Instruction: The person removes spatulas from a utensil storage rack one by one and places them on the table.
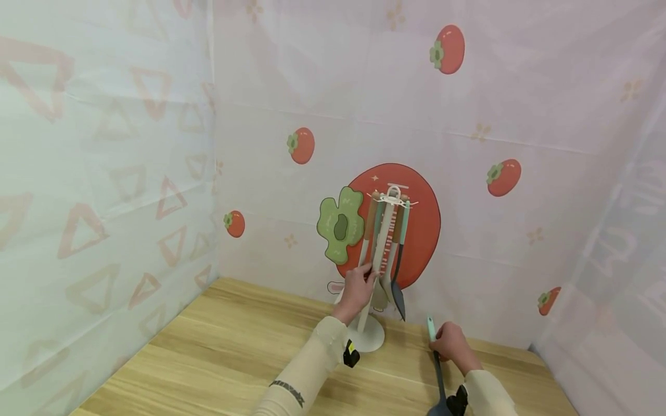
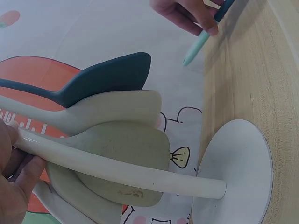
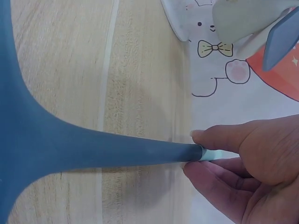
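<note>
Head view: several utensils (image 1: 399,300) already hang on the white stand (image 1: 384,234) at centre; the dark utensil (image 1: 440,378) at lower right is off it. The left hand (image 1: 358,290) grips the stand; the right hand (image 1: 455,344) pinches that utensil over the tabletop (image 1: 234,323).
Left wrist view: hung heads (image 2: 126,142) are navy and grey-green, one brown-smudged.
Right wrist view: the held utensil looks smooth, blue-grey with mint handle.

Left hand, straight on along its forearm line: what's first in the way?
First the white post that the left hand grips. Past that, probably the hanging utensils, though depth there is hard to judge.
</note>
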Motion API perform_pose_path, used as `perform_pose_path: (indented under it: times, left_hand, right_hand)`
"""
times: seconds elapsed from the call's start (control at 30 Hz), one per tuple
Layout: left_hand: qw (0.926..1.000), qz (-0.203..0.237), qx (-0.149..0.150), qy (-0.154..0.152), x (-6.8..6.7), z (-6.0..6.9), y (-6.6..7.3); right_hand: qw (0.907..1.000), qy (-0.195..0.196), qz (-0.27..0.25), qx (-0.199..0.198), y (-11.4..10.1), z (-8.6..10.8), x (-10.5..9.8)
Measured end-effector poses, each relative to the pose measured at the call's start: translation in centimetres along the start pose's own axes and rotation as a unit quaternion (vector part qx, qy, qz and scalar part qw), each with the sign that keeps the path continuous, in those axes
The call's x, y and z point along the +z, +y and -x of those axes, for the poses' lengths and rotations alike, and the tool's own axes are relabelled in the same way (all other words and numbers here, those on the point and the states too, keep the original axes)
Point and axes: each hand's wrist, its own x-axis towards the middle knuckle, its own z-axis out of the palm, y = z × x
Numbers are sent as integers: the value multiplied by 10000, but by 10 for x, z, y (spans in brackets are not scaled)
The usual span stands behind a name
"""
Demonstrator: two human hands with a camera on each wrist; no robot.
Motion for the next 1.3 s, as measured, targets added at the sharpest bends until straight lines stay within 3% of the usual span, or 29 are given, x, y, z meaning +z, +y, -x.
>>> perform_pose_path:
  times: [0.47,0.83,1.3]
  left_hand:
    - [9997,175,-146,-89,-2,1,0]
    - [9997,200,-70,-76,-1,2,-3]
    - [9988,357,-242,-247,1,0,-1]
  right_hand:
    - [9999,68,148,-3,14,-6,7]
    - [9997,106,184,-95,16,-1,10]
    - [9999,50,142,17,20,-2,9]
